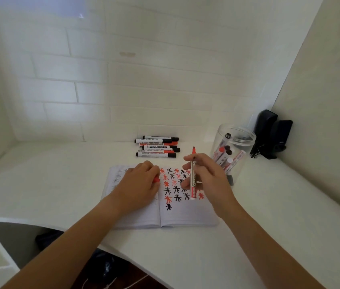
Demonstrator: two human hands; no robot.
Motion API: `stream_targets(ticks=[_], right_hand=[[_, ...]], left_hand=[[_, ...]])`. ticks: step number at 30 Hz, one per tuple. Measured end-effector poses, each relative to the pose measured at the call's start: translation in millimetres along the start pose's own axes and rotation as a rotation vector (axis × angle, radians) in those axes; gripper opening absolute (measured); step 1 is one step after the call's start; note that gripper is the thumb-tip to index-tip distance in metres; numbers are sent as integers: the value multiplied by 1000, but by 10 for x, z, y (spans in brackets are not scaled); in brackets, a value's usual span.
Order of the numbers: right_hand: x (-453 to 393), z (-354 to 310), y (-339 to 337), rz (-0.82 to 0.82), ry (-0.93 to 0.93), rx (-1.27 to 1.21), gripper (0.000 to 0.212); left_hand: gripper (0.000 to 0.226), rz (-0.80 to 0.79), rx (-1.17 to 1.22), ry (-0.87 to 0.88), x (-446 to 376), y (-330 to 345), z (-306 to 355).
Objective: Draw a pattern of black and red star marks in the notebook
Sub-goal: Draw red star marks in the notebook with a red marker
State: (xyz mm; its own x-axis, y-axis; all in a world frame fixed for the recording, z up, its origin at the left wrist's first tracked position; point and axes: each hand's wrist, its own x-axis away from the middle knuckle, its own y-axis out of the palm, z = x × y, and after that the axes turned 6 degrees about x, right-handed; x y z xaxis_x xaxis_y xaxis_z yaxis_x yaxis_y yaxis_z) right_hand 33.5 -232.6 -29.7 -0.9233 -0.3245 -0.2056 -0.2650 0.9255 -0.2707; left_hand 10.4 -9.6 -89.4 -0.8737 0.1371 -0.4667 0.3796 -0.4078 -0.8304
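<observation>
Open white paper notebook (185, 213) with black and red stars, flat on white surface (269, 205). Left hand (137, 184) curled around red cap (156, 180); right hand (204, 176) gripping uncapped red marker (193, 180). Clear plastic jar (230, 151), beside notebook, holding markers.

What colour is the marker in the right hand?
Red marker, held by the right hand; head view.

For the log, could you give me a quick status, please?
Right hand grips red marker, tip up. Left hand holds red cap on notebook. Nothing in the way.
</observation>
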Motion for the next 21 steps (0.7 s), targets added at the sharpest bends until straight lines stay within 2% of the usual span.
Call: stream_targets(ticks=[1,3,6,8,13,18,21], right_hand=[[38,-7,-18,-28,55,-118,44],[112,44,-31,-52,93,-184,41],[218,208,-17,-63,38,-83,17],[246,280,13,-65,26,-49,8],[320,254,58,-139,4,28,31],[307,270,62,-137,128,-19,18],[312,257,40,-113,144,-4,3]], left_hand=[[9,-20,-16,-11,-34,0,15],[11,-45,-9,-30,-63,48,31],[14,-18,92,-44,-16,156,-18],[23,-2,139,-49,27,185,-71],[46,-66,167,-46,45,193,-83],[55,-86,174,-57,42,185,-116],[58,-93,161,-60,44,187,-122]])
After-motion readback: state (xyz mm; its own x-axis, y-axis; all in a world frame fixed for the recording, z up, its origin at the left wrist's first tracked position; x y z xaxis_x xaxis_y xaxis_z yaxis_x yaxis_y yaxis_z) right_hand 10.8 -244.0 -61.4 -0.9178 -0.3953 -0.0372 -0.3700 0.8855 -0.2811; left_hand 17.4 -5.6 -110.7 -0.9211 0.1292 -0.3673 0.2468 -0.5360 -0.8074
